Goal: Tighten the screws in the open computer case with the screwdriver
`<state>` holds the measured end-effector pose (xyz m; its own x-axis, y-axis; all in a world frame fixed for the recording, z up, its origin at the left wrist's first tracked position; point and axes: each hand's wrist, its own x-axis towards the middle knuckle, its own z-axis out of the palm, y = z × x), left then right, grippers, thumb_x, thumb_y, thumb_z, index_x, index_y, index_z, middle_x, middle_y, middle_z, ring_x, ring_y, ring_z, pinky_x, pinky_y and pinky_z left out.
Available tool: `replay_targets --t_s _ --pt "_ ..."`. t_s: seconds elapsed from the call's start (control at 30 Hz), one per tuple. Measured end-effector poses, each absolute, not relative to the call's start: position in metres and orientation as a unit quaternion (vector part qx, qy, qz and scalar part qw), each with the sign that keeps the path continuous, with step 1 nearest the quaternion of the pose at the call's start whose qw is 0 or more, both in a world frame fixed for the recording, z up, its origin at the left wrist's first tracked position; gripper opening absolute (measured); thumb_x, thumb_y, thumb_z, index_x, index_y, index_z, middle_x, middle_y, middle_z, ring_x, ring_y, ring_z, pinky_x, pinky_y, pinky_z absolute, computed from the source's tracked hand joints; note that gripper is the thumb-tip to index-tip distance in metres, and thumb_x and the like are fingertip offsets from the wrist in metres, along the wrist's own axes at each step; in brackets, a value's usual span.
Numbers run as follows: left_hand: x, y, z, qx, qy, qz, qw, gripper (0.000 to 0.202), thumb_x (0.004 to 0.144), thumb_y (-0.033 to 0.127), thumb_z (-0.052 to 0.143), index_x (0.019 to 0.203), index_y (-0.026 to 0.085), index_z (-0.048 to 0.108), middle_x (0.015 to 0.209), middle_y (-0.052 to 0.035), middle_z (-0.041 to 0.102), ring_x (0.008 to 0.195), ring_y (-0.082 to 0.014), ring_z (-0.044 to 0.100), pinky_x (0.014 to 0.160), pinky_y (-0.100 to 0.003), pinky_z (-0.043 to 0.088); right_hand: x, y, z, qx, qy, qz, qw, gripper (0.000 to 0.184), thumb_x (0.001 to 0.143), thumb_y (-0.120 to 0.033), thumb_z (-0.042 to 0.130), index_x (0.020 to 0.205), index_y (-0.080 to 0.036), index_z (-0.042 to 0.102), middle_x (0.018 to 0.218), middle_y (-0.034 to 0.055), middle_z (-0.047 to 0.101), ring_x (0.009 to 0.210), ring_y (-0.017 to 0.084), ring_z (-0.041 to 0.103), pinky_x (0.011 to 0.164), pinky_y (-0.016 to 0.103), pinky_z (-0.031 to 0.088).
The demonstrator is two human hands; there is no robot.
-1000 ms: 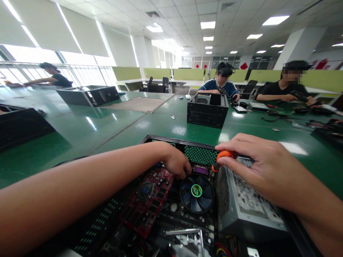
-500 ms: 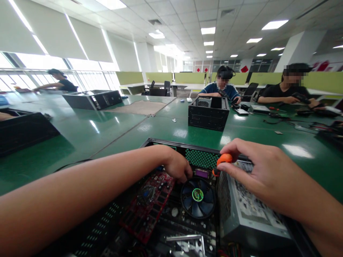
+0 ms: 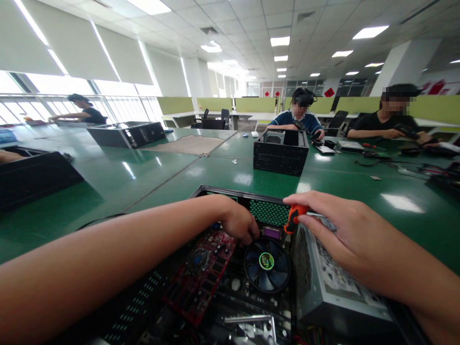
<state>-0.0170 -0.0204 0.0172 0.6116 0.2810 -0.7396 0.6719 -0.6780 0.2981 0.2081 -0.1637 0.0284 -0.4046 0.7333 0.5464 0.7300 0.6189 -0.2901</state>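
An open computer case [image 3: 230,193] lies in front of me on the green table. My left hand [image 3: 240,224] reaches deep into it, fingers curled down between the red expansion card [image 3: 203,273] and the black CPU fan [image 3: 266,264]; what they hold is hidden. My right hand [image 3: 339,232] pinches the orange handle of a screwdriver [image 3: 293,216], held upright beside the grey power supply [image 3: 332,280]. The screwdriver's shaft and tip are out of sight.
A second, empty black case [image 3: 281,152] stands further back on the green table [image 3: 143,177]. More cases sit at the left [image 3: 36,177] and back left [image 3: 127,134]. Two people work across the table, another by the windows. Cables and tools lie at the right.
My right hand has turned the screwdriver handle, so less orange shows under the fingers. The view has tilted slightly. My left hand stays in the same spot.
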Motion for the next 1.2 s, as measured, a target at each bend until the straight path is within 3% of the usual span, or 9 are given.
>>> replay_targets --t_s 0.13,0.27,0.43,0.57,1.2 --pt "-0.016 -0.019 0.015 0.869 0.254 -0.33 0.268 0.009 0.09 0.023 0.064 0.082 0.024 0.069 0.087 0.0007 0.079 0.089 -0.0228 0.071 0.081 -0.03 0.051 0.21 -0.165 0.032 -0.447 -0.829 -0.008 0.336 0.018 0.11 -0.028 0.059 0.114 -0.025 0.077 0.104 0.0044 0.087 0.087 0.022 0.083 0.076 0.034 0.063" --pt "-0.014 -0.02 0.015 0.88 0.241 -0.34 0.229 0.009 0.093 0.02 0.064 0.085 0.023 0.068 0.093 -0.0004 0.079 0.089 -0.0206 0.069 0.078 -0.028 0.049 0.213 -0.169 0.038 -0.45 -0.816 -0.027 0.362 0.019 0.108 -0.028 0.059 0.113 -0.025 0.077 0.103 0.0046 0.087 0.086 0.023 0.082 0.077 0.036 0.062" --pt "-0.012 -0.024 0.018 0.869 0.28 -0.342 0.222 0.008 0.09 0.014 0.066 0.09 0.022 0.067 0.091 0.0012 0.074 0.087 -0.0192 0.066 0.07 -0.027 0.044 0.211 -0.178 0.042 -0.392 -0.837 0.02 0.381 0.021 0.105 -0.021 0.059 0.115 -0.027 0.077 0.098 -0.0018 0.086 0.081 0.016 0.08 0.068 0.027 0.058" --pt "-0.011 -0.025 0.018 0.87 0.277 -0.332 0.235 0.011 0.088 0.012 0.066 0.085 0.023 0.064 0.083 0.0039 0.069 0.084 -0.0187 0.063 0.068 -0.028 0.042 0.209 -0.181 0.04 -0.373 -0.844 0.066 0.379 0.022 0.106 -0.019 0.06 0.116 -0.029 0.077 0.099 -0.0052 0.085 0.085 0.013 0.078 0.073 0.026 0.056" --pt "-0.011 -0.023 0.018 0.866 0.277 -0.337 0.245 0.012 0.089 0.014 0.065 0.084 0.024 0.064 0.082 0.0042 0.068 0.084 -0.0195 0.063 0.068 -0.029 0.042 0.211 -0.178 0.041 -0.373 -0.863 0.046 0.338 0.022 0.107 -0.019 0.058 0.115 -0.025 0.078 0.103 -0.0062 0.087 0.09 0.009 0.078 0.079 0.02 0.055"
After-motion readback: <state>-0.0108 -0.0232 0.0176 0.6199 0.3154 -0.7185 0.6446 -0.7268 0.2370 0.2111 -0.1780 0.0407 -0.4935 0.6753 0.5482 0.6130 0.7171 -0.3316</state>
